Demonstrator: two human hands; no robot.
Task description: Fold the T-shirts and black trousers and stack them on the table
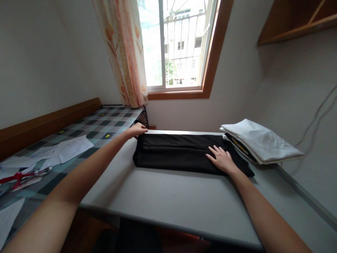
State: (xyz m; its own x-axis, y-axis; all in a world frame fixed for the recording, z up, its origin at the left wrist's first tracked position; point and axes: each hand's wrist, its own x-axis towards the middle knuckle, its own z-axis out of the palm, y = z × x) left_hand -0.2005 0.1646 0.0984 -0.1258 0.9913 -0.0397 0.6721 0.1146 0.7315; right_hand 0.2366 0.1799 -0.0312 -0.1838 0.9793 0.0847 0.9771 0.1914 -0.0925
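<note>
A black garment [173,154] lies folded into a long flat strip across the white table; its exact kind is hard to tell. At its far left corner, the fingers of my left hand [139,130] are closed on the edge of the cloth. My right hand [221,160] rests flat near the garment's right end, fingers spread, pressing on top without gripping. A lengthwise crease or fold edge runs along the cloth between the two hands.
To the right sits a stack of folded clothes [259,140], white on top with darker layers beneath. The table [168,200] stands beside a bed with a checked cover [116,117]. Loose papers [71,149] and a red-handled item [19,177] lie on the bed.
</note>
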